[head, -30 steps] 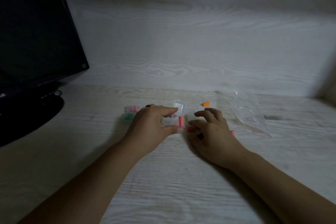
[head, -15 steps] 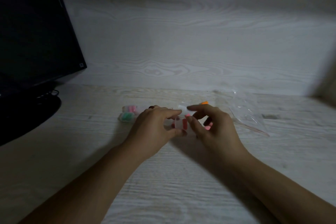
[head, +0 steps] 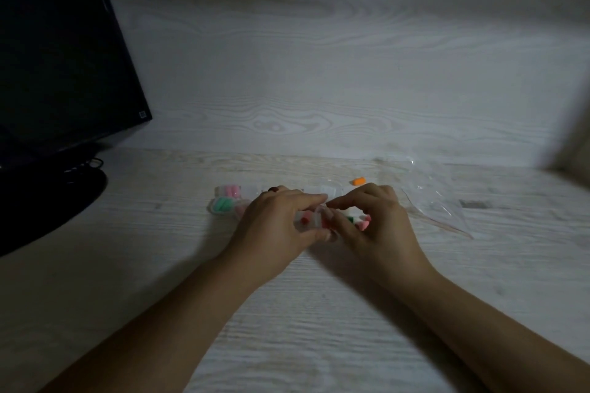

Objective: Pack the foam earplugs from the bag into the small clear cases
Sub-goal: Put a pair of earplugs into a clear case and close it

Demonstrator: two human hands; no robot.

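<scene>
A small clear case (head: 309, 219) with red earplugs inside sits at the table's middle. My left hand (head: 276, 223) grips it between thumb and fingers. My right hand (head: 373, 223) meets it from the right, its forefinger and thumb pinching at the case's lid edge. Loose pink and green earplugs (head: 362, 223) lie under my right palm. One orange earplug (head: 359, 181) lies behind my right hand. To the left stand filled cases, one with pink earplugs (head: 230, 191) and one with green earplugs (head: 222, 205). The clear bag (head: 437, 198) lies flat at the right.
A black monitor (head: 60, 67) on a round black stand (head: 48, 201) fills the left side, with cables behind it. A white wood-grain wall (head: 319, 89) rises behind the white wood-grain table (head: 319, 313).
My right hand moved left from the loose earplugs to the case. The case's lid, upright a second ago, is now folded down between both hands.
</scene>
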